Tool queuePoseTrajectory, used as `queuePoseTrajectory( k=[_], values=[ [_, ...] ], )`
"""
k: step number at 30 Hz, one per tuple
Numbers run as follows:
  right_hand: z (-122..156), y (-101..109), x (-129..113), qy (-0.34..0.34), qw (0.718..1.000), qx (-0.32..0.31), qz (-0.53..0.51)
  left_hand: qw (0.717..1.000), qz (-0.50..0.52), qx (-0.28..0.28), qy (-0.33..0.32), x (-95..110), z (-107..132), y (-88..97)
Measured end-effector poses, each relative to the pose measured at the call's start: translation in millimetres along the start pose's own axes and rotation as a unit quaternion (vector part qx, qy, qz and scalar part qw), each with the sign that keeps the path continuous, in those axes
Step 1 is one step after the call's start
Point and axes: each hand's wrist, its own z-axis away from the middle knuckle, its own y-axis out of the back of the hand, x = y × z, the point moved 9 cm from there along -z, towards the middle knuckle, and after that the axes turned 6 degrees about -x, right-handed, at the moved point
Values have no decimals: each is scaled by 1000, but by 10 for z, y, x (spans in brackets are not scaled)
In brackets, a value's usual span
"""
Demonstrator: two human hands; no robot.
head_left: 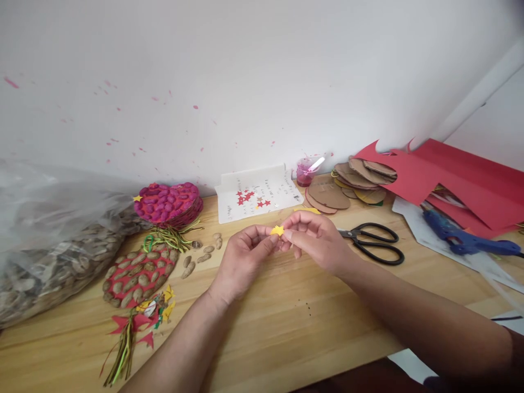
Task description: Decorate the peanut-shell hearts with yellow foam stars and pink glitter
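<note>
Both of my hands meet over the middle of the wooden table [286, 327]. A small yellow paper star [277, 230] is pinched between the fingertips of my left hand [242, 259] and my right hand [317, 237]. The fingers of both hands are curled closed around it. Black scissors [374, 243] lie on the table just right of my right hand. A red heart-shaped piece covered with peanut shells [137, 275] lies to the left of my left hand, with loose peanut shells [202, 254] beside it.
A clear bag of peanut shells [49, 245] fills the left side. A pink-painted shell stack [168, 203], a white sheet with red stars [256, 197], a pink cup [305, 172], cardboard cutouts [347, 185], red paper [458, 183] and a blue glue gun [466, 237] line the back and right.
</note>
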Motion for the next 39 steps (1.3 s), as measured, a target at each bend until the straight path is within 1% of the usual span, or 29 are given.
queuePoseTrajectory(
  k=[5,10,16,20,25,30,32,35,39],
  values=[
    [-4,17,65,1,1000,19,14,999,-28,15,-5,18,-4,26],
    [-3,25,42,20,999,31,16,998,-41,34,-12,41,-11,50],
    [-22,41,86,1,999,36,27,997,-54,59,-10,15,-14,89],
    [-30,38,98,0,999,38,33,996,-56,65,-10,2,-14,104],
    [-49,41,147,-20,999,32,37,998,-43,54,-14,-29,-40,103],
    [-110,50,246,-46,999,12,19,1000,18,17,-2,-135,-77,54],
    [-138,60,265,-51,999,10,11,1000,25,14,5,-179,-87,59],
    [-185,154,259,-68,997,37,30,999,2,33,14,-230,-103,117],
    [-348,381,165,-84,990,78,82,996,-69,52,-1,-243,-128,166]
  ],
)
